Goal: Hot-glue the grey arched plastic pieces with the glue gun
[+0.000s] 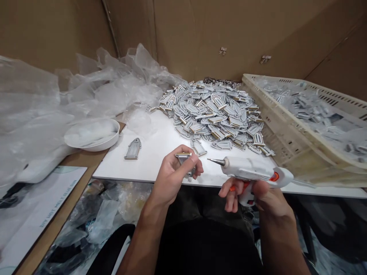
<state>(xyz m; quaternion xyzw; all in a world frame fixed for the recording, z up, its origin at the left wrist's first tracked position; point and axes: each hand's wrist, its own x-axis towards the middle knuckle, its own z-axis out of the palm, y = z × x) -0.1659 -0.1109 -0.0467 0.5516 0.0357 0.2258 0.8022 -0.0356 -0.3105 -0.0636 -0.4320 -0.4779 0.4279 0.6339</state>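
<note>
Both hands were closed on something: my left hand pinched one small arch-shaped piece edge-up between thumb and fingers, just over the near edge of the white surface, and my right hand was wrapped around the handle of a white glue gun, a finger on its orange trigger. The metal nozzle pointed left at the piece, near it but not touching. I could not see any glue on the piece from this angle.

As I judged it, the work was early or mid-run. One arch piece lay alone, flat on the surface to my left, and I could not tell whether it was finished. A big heap of pieces, far too many to count, sat at the back of the surface. To my right a cream plastic crate held more of them under plastic film.

Counted: one glue gun, one piece in hand, one lying apart, one heap, one crate, and one white bowl at the left beside crumpled clear plastic.
</note>
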